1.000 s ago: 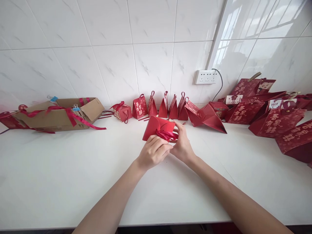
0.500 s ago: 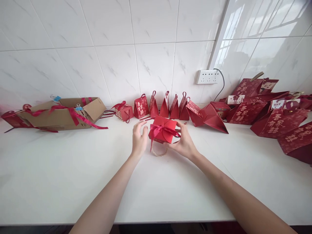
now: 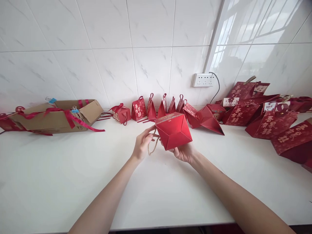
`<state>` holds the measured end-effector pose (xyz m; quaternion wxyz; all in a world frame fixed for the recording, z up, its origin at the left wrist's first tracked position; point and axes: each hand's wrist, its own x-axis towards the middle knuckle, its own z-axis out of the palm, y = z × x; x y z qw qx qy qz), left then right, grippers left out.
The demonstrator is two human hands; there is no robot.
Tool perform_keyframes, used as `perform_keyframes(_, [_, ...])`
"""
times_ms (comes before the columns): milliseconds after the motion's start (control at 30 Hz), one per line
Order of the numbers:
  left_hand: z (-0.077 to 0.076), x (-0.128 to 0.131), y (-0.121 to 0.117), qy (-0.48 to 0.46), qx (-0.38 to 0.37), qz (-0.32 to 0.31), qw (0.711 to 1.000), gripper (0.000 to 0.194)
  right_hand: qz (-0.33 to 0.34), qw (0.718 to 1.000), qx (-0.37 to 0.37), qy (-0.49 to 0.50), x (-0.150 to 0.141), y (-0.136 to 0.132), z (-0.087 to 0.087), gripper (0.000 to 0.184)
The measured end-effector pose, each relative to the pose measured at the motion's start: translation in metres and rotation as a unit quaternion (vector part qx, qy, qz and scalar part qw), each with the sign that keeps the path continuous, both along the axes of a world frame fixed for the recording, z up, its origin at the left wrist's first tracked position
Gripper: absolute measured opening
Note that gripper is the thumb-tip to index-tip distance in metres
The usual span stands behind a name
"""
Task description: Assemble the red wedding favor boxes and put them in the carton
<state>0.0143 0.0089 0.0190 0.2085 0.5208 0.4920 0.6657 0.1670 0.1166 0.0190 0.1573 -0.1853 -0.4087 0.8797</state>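
Observation:
A red paper gift box is held up and tilted above the table, its folded underside turned toward me. My right hand grips it from below and behind, partly hidden by the box. At the box's left side, my left hand has its thumb and fingers curled around the twisted gold rope handle. The ribbon bow on the box's top is out of sight.
Several upright red gift bags and a small ribboned red box line the wall. A cardboard box with ribbons and binder clips lies left. More red bags crowd the right, below a power strip.
The gift box has been lifted and turned over, so its underside shows instead of its bow. My left hand has come onto the rope handle; my right hand has shifted beneath the box.

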Motion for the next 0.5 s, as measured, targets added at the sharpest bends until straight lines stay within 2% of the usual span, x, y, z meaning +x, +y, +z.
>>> perform_keyframes(100, [-0.004, -0.001, 0.002, -0.006, 0.004, 0.006, 1.000, 0.045, -0.034, 0.999, 0.029, -0.015, -0.002, -0.001, -0.001, 0.058])
perform_keyframes(167, [-0.007, -0.004, 0.004, -0.014, 0.016, 0.043, 0.999, 0.044, -0.074, 0.990, 0.119, -0.018, -0.003, -0.002, -0.001, 0.066])
perform_keyframes(200, [-0.008, -0.006, 0.005, -0.021, 0.022, 0.070, 0.997, 0.046, -0.109, 0.975, 0.191, -0.015, -0.003, -0.003, -0.002, 0.070])
perform_keyframes(233, [-0.009, -0.009, 0.005, -0.029, 0.027, 0.097, 0.994, 0.049, -0.151, 0.949, 0.277, -0.011, -0.002, -0.002, -0.002, 0.073])
perform_keyframes(267, [-0.010, -0.011, 0.006, -0.036, 0.029, 0.120, 0.992, 0.052, -0.194, 0.907, 0.373, -0.005, -0.001, -0.001, -0.002, 0.079])
perform_keyframes(333, [-0.010, -0.014, 0.005, -0.044, 0.034, 0.139, 0.989, 0.053, -0.254, 0.790, 0.558, 0.004, 0.003, 0.001, -0.003, 0.096])
perform_keyframes(367, [-0.009, -0.014, 0.005, -0.044, 0.040, 0.129, 0.990, 0.052, -0.260, 0.733, 0.629, 0.007, 0.005, 0.003, -0.003, 0.104])
perform_keyframes(400, [-0.008, -0.013, 0.004, -0.040, 0.047, 0.108, 0.992, 0.052, -0.254, 0.688, 0.680, 0.010, 0.007, 0.005, -0.003, 0.109])
perform_keyframes(433, [-0.007, -0.012, 0.003, -0.032, 0.052, 0.082, 0.995, 0.053, -0.240, 0.660, 0.711, 0.012, 0.008, 0.007, -0.004, 0.110])
perform_keyframes(500, [-0.006, -0.008, 0.003, -0.014, 0.043, 0.038, 0.998, 0.056, -0.218, 0.644, 0.733, 0.017, 0.009, 0.010, -0.007, 0.107])
